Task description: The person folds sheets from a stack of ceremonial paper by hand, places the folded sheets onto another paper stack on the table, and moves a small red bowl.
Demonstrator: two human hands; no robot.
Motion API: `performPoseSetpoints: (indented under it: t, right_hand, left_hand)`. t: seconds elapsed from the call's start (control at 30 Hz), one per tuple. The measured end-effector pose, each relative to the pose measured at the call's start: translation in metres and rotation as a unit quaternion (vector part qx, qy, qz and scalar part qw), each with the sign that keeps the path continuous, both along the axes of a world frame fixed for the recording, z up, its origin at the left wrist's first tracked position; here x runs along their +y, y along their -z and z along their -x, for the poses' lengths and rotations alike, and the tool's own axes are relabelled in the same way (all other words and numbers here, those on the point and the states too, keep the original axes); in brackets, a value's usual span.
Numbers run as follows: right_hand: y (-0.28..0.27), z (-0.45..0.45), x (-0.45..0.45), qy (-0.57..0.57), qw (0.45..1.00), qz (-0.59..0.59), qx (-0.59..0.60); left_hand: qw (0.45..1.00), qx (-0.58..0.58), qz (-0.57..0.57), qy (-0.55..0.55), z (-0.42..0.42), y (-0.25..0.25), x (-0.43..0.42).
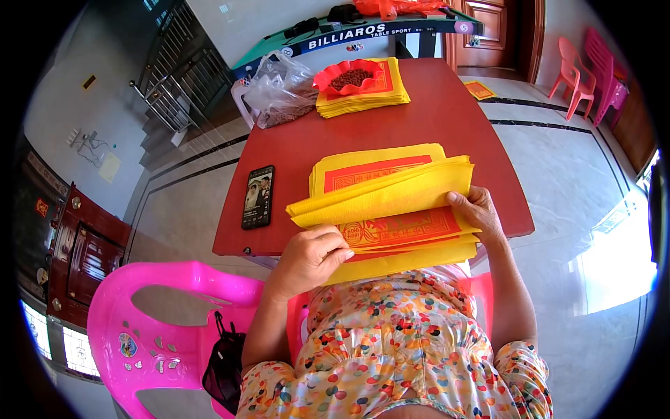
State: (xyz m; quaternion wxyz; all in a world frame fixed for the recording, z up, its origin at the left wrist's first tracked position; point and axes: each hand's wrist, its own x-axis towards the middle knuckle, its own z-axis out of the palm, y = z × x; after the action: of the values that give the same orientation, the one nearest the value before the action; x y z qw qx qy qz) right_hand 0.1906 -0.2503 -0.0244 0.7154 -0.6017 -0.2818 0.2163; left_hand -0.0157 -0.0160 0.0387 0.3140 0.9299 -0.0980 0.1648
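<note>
Yellow joss paper sheets [391,188] with red printed panels are spread at the near edge of the red table, some reaching over my lap. My right hand [480,215] grips their right side, its thumb on top of a folded-over yellow layer. At the left edge, my left hand [314,255] is closed with curled fingers on the lower printed sheets [398,230]. Beneath and behind the lifted layer lies more of the same paper [377,167]. The fingertips under the sheets are hidden.
On the red table [447,105] are a phone [258,197], a clear plastic bag [279,87] and a paper stack [391,98] bearing a red dish [349,75] of small brown pieces. A pink chair [153,342] holding a black bag [227,359] stands left. Behind is a billiard table [363,38].
</note>
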Motion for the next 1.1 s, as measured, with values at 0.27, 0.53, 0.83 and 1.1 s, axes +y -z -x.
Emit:
performPoseSetpoints:
  t: [0.27, 0.53, 0.83, 1.1]
  right_hand:
    - [-0.007, 0.003, -0.002, -0.007, 1.0, 0.01, 0.029]
    - [0.004, -0.005, -0.005, 0.002, 1.0, 0.003, 0.014]
    - [0.016, -0.012, -0.004, -0.004, 0.997, -0.054, 0.063]
    - [0.007, -0.004, -0.006, -0.049, 0.994, -0.1, 0.024]
  left_hand:
    - [1.0, -0.01, 0.013, -0.002, 0.004, -0.008, 0.004]
    - [0.992, -0.098, 0.0, -0.077, 0.0, -0.007, -0.001]
    - [0.975, -0.162, -0.005, -0.153, -0.005, -0.003, -0.003]
    - [0.966, -0.188, 0.019, -0.178, -0.007, 0.0, -0.003]
